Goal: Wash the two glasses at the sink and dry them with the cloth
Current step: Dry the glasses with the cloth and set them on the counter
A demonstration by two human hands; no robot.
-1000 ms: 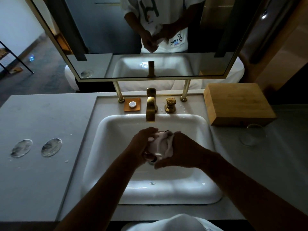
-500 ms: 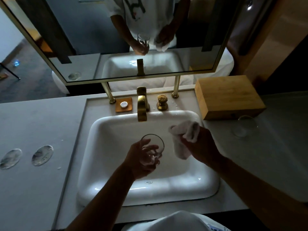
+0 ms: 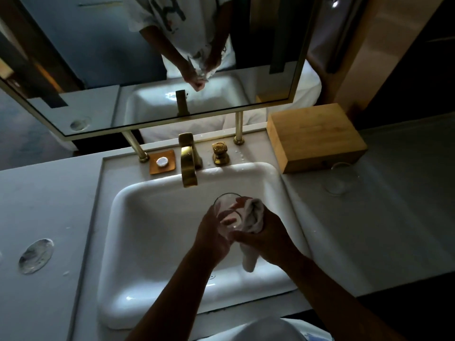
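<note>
Over the white sink [image 3: 147,217] my left hand [image 3: 211,239] grips a clear glass [image 3: 227,212], its mouth tilted up toward me. My right hand [image 3: 268,239] holds a white cloth [image 3: 253,217] bunched against the glass's right side; a tail of the cloth hangs down below my hand. A second clear glass [image 3: 341,178] stands on the counter to the right, just in front of the wooden box.
A brass tap [image 3: 188,163] and its knob [image 3: 220,153] stand behind the basin, with a soap dish [image 3: 162,162] to their left. A wooden box [image 3: 315,136] sits at the back right. Round coasters [image 3: 35,255] lie on the left counter. A mirror [image 3: 147,57] hangs above.
The cloth was wrapped over the glass, then my right hand pulled it off to the right. Now that hand has brought the cloth back against the glass's side.
</note>
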